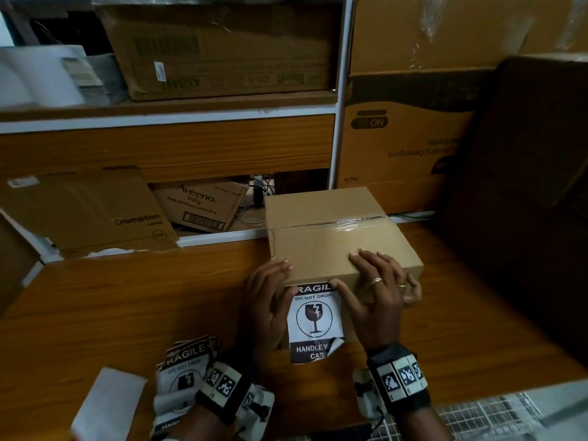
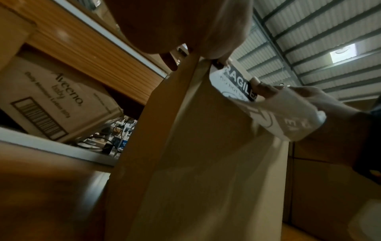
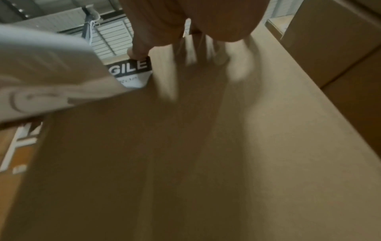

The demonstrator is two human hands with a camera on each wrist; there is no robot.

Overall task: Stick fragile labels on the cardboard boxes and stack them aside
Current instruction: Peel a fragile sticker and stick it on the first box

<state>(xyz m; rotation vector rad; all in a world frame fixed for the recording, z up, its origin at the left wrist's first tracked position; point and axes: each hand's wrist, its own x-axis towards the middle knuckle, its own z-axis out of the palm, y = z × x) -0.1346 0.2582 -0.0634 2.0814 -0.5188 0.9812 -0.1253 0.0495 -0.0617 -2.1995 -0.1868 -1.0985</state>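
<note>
A taped cardboard box (image 1: 334, 237) stands on the wooden table (image 1: 127, 313) in front of me. A black-and-white fragile label (image 1: 315, 319) lies against its front face, and the label's lower end hangs loose with one corner curled. My left hand (image 1: 270, 297) lies at the box's left front corner with its thumb on the label's top left. My right hand (image 1: 375, 288) rests its fingers flat on the box top while its thumb presses the label's top right corner. The left wrist view shows the label (image 2: 237, 84) bowing away from the box (image 2: 195, 163). The right wrist view shows the label (image 3: 132, 70).
A pile of more fragile labels (image 1: 187, 364) and a white backing sheet (image 1: 108, 405) lie at the lower left. Behind are shelves with a Crompton box (image 1: 89, 214) and an Aveeno box (image 1: 200, 205). Large cartons (image 1: 407, 148) and a dark box (image 1: 525, 186) crowd the right.
</note>
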